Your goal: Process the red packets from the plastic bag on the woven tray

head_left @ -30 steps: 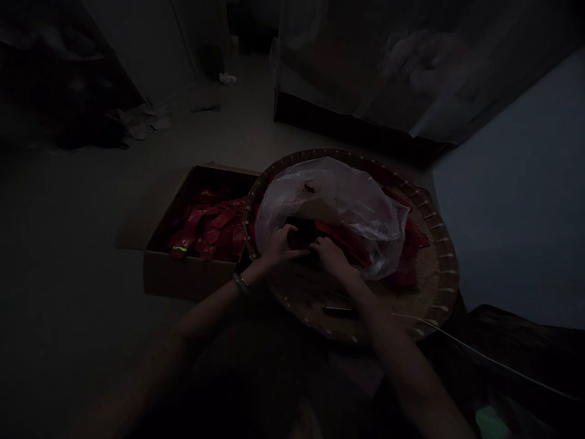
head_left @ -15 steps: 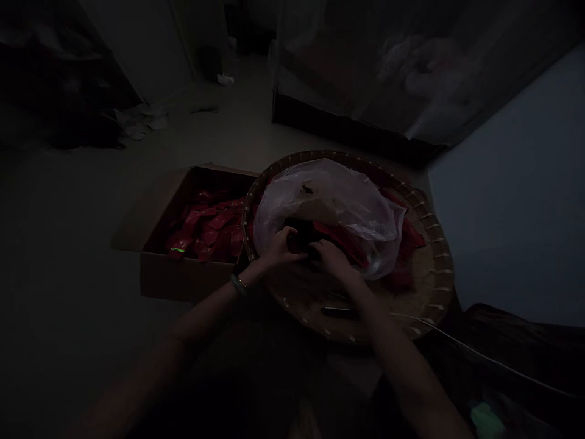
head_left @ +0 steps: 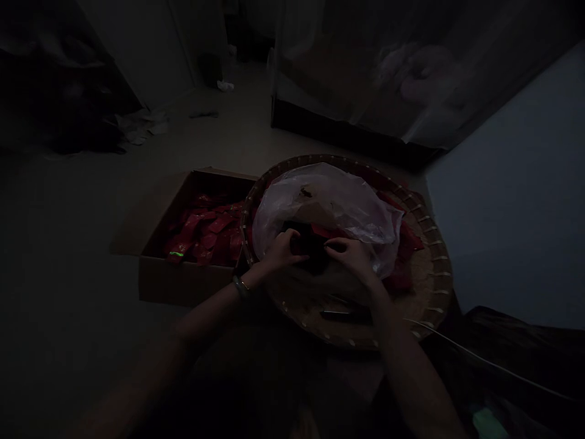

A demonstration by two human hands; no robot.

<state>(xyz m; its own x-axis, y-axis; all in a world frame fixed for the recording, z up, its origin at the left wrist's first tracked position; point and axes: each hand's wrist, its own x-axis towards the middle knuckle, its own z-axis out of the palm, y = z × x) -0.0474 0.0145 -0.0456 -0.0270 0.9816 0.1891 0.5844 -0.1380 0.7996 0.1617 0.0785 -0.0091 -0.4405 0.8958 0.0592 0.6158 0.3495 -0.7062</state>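
**Deep gloom blurs the detail between two bare hands**

Dim light hides much: the dark, nearly black item (head_left: 311, 246) between the hands has no readable outline or material. The left hand (head_left: 278, 251), at its nine o'clock, curves with thumb and fingers apart; whether it grips cannot be told. The right hand (head_left: 351, 256), at three o'clock, brings thumb and forefinger close together at the item's edge; whether they pinch it cannot be told either.

Both hands work above a round, brown woven bamboo tray (head_left: 439, 265). It holds a crumpled, translucent plastic bag (head_left: 283, 195), with flat red pieces (head_left: 404, 274) at the tray's three o'clock. At its nine o'clock, an open brown cardboard box (head_left: 176, 280) contains small, glossy red packets (head_left: 208, 235), partly covered by the tray's rim.

A slim black object (head_left: 340, 315) lies at the tray's six o'clock, its right end blocked by the right forearm. A thin white cord (head_left: 484, 356) crosses the rim near five o'clock.
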